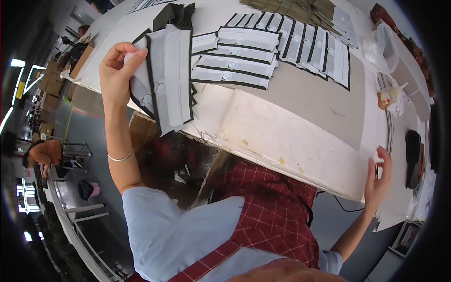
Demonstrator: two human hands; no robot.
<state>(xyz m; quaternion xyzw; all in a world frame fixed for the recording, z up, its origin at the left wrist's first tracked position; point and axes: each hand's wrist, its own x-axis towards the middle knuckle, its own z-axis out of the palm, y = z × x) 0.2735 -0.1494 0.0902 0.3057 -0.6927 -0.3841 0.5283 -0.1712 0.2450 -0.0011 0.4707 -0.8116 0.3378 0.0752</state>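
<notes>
L hand (118,70) pinching flat, blk-edged white fabric pc (139,83); R hand (377,182) curled, can't tell grip.

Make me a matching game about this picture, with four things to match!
1. Left hand
2. Right hand
3. Apron
4. Bangle

A. Red with pale checked lines
B. Silvery and ring-shaped
C. Holding white, black-edged pieces
D. Beside the white table's edge

Right pairs: 1-C, 2-D, 3-A, 4-B
</notes>
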